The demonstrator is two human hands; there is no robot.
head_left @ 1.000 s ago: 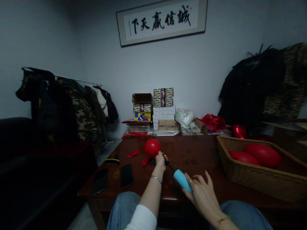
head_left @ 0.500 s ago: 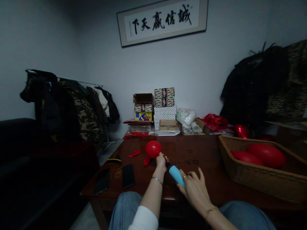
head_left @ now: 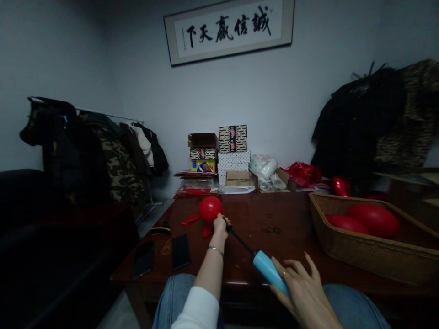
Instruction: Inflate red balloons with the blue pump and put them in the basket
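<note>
Your left hand (head_left: 220, 225) is closed where the red balloon (head_left: 210, 209) meets the pump (head_left: 255, 254); the balloon sits just beyond that grip. Your right hand (head_left: 307, 285) holds the blue barrel (head_left: 270, 272) by thumb and forefinger, other fingers spread. The barrel has drawn back from your left grip, baring the black rod (head_left: 242, 240); judged a return stroke.
</note>
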